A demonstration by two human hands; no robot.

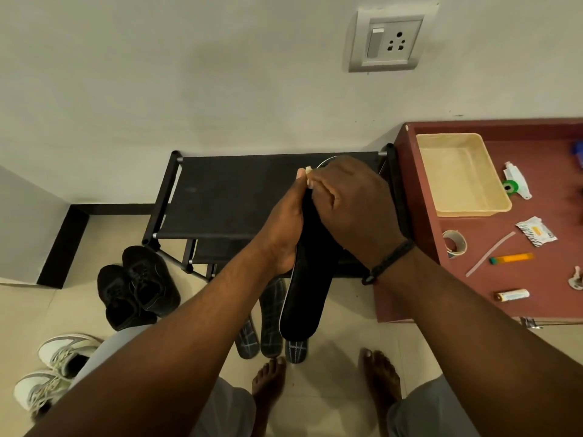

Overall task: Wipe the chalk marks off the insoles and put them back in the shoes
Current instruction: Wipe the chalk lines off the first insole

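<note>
Above a black fabric-topped shoe rack [233, 193] set against a pale wall, a person's left hand [285, 228] grips a long black insole [307, 291] along its edge, fingers curled round it, while the right hand [353, 206] closes over the insole's upper end — its fingertips pinching a small white scrap [308, 168], too small to identify. The insole hangs heel-down from both hands, its lower end over three plaid-patterned insoles [271, 323] lying on the beige tiled floor [334, 326] below the fingers. Left of the hands, well apart, a pair of black shoes [135, 285] stands on the tiles; nearer the camera sits a pair of white sneakers [53, 370]. Right of the fingers, a reddish-brown table [416, 197] carries a cream plastic tray [460, 175], a tape roll [454, 242], an orange marker [511, 258] and a small printed sachet [536, 231] — its lettering too blurred to read. High on the wall, a grey switch-and-socket plate [389, 41] shows no legible marking. A dark beaded band [388, 263] circles the right wrist.
</note>
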